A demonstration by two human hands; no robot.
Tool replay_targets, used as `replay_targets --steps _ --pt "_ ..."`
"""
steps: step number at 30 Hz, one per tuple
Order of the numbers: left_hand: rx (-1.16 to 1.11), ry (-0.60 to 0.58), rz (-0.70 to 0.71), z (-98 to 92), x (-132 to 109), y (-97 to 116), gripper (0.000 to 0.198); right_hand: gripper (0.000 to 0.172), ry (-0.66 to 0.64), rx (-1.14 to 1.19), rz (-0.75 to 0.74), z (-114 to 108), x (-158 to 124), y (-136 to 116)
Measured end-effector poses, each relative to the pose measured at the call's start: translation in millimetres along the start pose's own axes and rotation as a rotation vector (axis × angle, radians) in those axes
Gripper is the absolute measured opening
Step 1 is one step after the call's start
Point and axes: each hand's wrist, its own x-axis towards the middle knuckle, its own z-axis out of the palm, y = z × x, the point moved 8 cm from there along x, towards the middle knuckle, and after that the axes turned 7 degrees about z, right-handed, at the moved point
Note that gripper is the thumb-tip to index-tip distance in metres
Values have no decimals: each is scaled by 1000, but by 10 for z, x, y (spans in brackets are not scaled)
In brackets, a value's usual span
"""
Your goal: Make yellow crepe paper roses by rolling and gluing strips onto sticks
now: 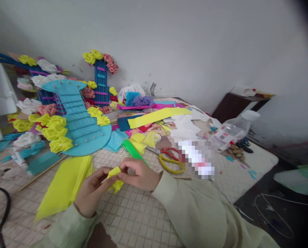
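left hand (pixel 91 189), right hand (pixel 140 174); pinching crumpled yellow paper (pixel 117 187); grid-patterned tabletop (pixel 133 220)

Held piece (pixel 117 186) crinkled matt paper; bottle (pixel 231 130) glossy clear plastic

Legible txt: none. Clear bottle (pixel 236 129), R side of view: wht label (pixel 223 136) w/ small reddish mark + faint dark print, too small/blurred to read; brand & nos. n/d. Wht obj. (pixel 196 160) w/ pinkish patch, just L of bottle: pixelated, any lettering unreadable. Dark marks (pixel 152 90) on wall (pixel 195 51): smudges, illeg. as characters.
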Motion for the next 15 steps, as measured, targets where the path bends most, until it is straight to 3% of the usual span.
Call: replay_targets --steps 6,10,13,15 --pt "35 50 3 -71 30 -49 19 8 42 3 26 -22 26 89" --pt "56 111 20 -148 52 -78 27 11 232 78 116 -246 -16 47" --pt "72 142 17 -188 63 -114 31 7 414 202 142 -521 -307 -237" --pt "76 148 13 -202 75 -144 33 9 352 237 67 -590 -564 -567"
